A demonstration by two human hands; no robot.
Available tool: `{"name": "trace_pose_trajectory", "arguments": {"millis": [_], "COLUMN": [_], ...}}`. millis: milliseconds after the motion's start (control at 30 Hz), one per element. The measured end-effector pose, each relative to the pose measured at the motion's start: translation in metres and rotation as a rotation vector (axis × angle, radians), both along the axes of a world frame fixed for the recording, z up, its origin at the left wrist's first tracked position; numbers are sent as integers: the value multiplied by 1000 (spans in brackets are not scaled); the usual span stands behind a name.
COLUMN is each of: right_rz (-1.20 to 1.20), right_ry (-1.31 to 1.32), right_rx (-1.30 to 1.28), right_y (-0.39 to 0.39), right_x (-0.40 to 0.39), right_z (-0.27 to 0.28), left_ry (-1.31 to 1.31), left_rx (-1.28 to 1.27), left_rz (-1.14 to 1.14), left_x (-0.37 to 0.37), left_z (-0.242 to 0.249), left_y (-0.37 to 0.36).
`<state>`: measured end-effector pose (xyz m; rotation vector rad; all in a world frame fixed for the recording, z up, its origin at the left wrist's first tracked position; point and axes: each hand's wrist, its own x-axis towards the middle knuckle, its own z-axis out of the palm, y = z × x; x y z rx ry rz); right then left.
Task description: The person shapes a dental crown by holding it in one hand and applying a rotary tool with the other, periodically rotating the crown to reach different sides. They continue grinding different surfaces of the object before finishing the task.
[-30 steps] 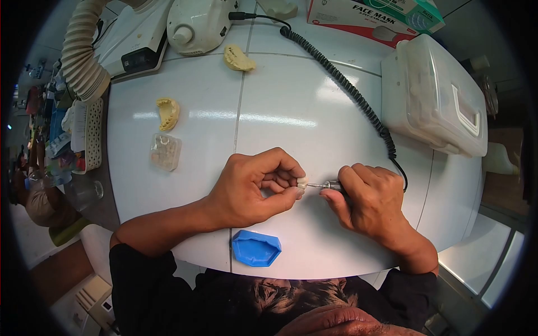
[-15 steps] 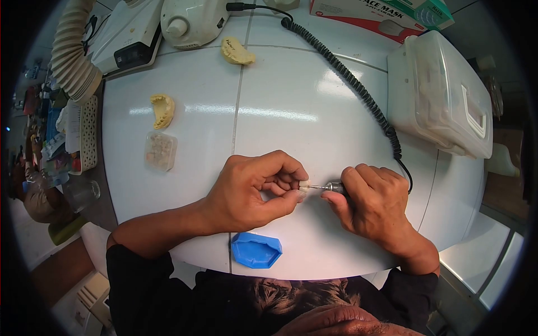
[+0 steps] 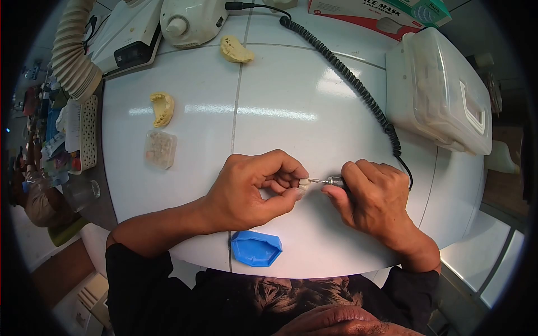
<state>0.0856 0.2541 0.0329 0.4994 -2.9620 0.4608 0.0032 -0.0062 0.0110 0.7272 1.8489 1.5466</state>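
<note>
Between the thumb and fingertips of my left hand [image 3: 252, 187] is a small whitish tooth-like piece [image 3: 304, 183], mostly covered by the fingers. My right hand [image 3: 374, 193] grips a dental handpiece [image 3: 336, 182] with a dark body and metal nose. Its thin bur [image 3: 318, 181] points left, and the tip is at the piece, apparently touching it. A black coiled cord [image 3: 358, 84] runs from near my right hand to the back of the table. Close to my left forearm, a blue rubber mould [image 3: 256, 248] lies on the table.
Two yellow plaster dental casts, one at the left [image 3: 162, 109] and one farther back [image 3: 235, 50], rest on the white table [image 3: 280, 134]. A small clear box [image 3: 161, 149] stands at the left. A white control unit [image 3: 190, 22], ribbed hose [image 3: 75, 56], mask box [image 3: 370, 17] and lidded plastic case [image 3: 440, 92] surround the work area.
The bur has shifted slightly upward against the small piece, with my right hand tilting a little. My left hand keeps nearly the same pose.
</note>
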Motion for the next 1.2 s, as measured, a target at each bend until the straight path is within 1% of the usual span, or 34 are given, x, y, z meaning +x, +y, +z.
{"name": "trace_pose_trajectory", "arguments": {"millis": [1200], "right_rz": [-1], "right_ry": [1], "right_rx": [9], "right_y": [2], "right_x": [0], "right_z": [0], "left_ry": [61], "left_rx": [-21], "left_rz": [-15], "left_x": [0], "left_z": [-1], "left_y": [1]}}
